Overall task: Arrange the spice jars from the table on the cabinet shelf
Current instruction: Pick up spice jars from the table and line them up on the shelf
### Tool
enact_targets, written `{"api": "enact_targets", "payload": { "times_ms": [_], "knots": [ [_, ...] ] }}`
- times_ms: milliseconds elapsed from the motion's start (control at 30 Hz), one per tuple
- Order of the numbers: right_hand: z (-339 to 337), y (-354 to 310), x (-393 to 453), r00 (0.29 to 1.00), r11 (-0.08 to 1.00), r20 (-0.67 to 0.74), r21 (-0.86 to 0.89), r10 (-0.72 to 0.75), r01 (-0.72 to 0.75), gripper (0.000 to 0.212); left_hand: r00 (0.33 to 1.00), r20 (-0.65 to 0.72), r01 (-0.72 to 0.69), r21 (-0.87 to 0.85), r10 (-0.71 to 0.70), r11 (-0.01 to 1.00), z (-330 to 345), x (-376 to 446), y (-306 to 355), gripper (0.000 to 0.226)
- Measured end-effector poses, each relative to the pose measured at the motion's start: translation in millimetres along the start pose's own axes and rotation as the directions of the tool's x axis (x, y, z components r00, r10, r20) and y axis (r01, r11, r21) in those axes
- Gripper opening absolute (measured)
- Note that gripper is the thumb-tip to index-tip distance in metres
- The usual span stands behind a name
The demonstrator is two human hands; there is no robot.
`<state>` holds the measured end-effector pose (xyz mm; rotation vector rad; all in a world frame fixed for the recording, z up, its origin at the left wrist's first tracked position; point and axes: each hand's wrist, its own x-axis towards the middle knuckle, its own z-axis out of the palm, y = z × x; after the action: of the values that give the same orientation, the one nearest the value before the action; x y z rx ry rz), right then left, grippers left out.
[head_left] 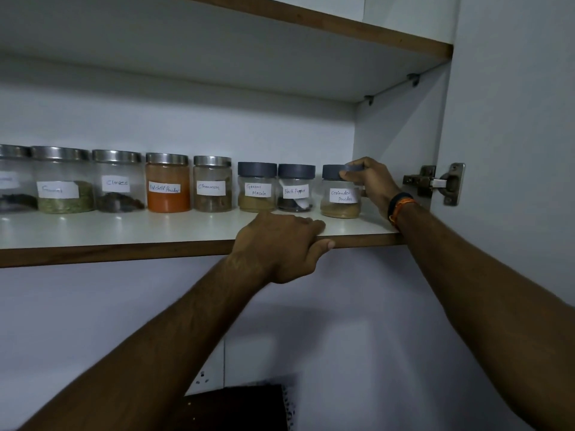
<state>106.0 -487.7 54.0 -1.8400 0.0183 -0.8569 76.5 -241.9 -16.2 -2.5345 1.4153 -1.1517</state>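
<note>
Eight labelled jars are lined up on the cabinet shelf (124, 227) — the rightmost, the coriander jar (340, 194), is gripped by the right hand (370, 181), likely the last placement; the shelf edge is clasped by the left hand (280, 244).

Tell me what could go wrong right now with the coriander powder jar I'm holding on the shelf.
1. The right hand grips the coriander powder jar only by its grey lid; if the lid is loose, it could turn or lift off.
2. That jar stands nearer the shelf front than its neighbours; a careless pull could bring it over the edge.
3. Sliding it left could bump the black pepper jar, which stands close beside it.
</note>
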Motion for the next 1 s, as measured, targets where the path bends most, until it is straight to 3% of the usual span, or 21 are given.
{"api": "enact_targets", "payload": {
  "times_ms": [467, 1000],
  "knots": [
    [9.3, 14.7, 25.1, 0.997, 0.955, 0.056, -0.292, -0.045, 0.060, 0.033, 0.999, 0.027, 0.024, 0.007, -0.024, 1.000, -3.8, 0.5, 3.3, 0.054],
    [11.8, 23.4, 37.7, 0.992, 0.880, 0.091, -0.459, -0.093, 0.124, 0.037, 0.998, 0.035, 0.054, 0.012, -0.054, 0.998, -5.8, 1.2, 3.8, 0.054]
  ]
}}
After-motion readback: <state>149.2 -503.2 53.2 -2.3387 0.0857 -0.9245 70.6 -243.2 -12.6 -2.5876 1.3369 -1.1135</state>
